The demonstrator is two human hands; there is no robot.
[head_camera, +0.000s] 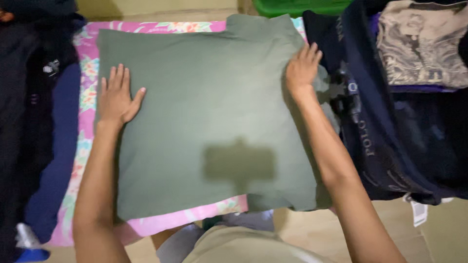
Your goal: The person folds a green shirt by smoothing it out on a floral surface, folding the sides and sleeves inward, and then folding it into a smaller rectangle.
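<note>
Beige tiled floor (317,234), green bin (297,6) at back, dim light w/ shadows.

1. Both forearms are bare from the elbow down to the wrist; no sleeve reaches into view on either side.
2. The left hand (117,95) and the right hand (302,67) are bare; no glove, ring, watch or band shows on them.
3. A pale beige-olive garment (243,248) covers the body at the bottom edge; grey cloth (178,243) lies just beside it, over the legs.
</note>
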